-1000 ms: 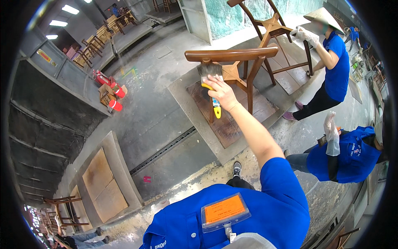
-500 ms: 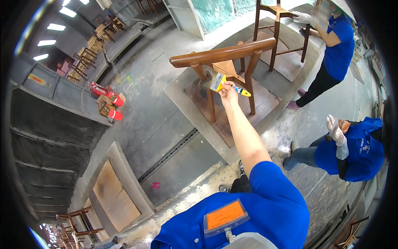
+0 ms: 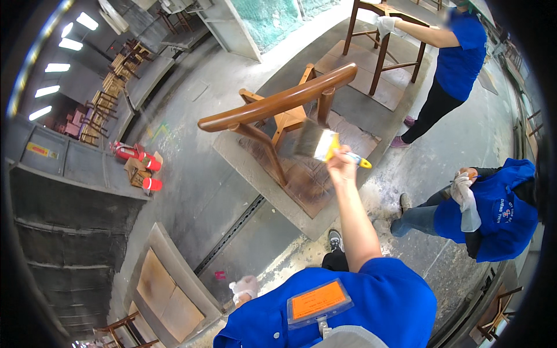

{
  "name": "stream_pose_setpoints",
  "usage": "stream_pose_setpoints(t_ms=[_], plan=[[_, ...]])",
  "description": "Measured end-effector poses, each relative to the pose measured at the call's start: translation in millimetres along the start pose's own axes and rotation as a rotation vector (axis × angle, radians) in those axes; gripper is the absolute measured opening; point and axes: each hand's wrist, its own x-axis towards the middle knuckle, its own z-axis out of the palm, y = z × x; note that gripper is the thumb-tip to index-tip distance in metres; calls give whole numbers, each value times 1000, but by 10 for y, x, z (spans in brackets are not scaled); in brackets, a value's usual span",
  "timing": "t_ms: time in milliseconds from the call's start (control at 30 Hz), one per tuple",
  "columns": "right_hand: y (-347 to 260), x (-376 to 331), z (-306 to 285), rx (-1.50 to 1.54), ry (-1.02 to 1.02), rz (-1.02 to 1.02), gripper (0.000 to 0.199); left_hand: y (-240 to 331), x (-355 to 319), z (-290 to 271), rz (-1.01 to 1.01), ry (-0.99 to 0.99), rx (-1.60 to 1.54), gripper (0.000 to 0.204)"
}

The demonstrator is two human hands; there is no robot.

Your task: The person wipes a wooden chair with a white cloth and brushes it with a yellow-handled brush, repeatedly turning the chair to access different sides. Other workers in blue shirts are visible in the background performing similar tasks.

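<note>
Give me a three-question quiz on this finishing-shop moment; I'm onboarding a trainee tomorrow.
1. True or false: the right hand holds a wide paintbrush by its yellow handle.
2. Which is the brush closest to? A. the wooden chair B. the red canisters C. the crouching person
3. What covers the left hand, low by the person's side?

Key: 1 true. 2 A. 3 a white glove.

yellow-handled paintbrush (image 3: 322, 145), bristles near brown chair (image 3: 278, 107)

A furniture workshop: bare wooden chairs (image 3: 278, 116) on a concrete floor (image 3: 197, 168), stacked chairs (image 3: 104, 98) behind.
</note>
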Motion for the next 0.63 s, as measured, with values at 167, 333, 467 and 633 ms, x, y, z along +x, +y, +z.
stream_pose_setpoints(t_ms=[167, 333, 467, 633], plan=[[-608, 535, -105, 296, -141, -139, 25, 1652, 485, -829, 420, 229, -418, 44], [-230, 1291, -1563, -187, 260, -109, 33, 3543, 428, -1830, 884, 394, -625, 77], [-364, 807, -3250, 198, 176, -87, 42, 4505, 186, -2253, 1036, 233, -991, 52], [-1467, -972, -3271, -1057, 863, -139, 51, 4710, -53, -2099, 799, 560, -814, 39]])
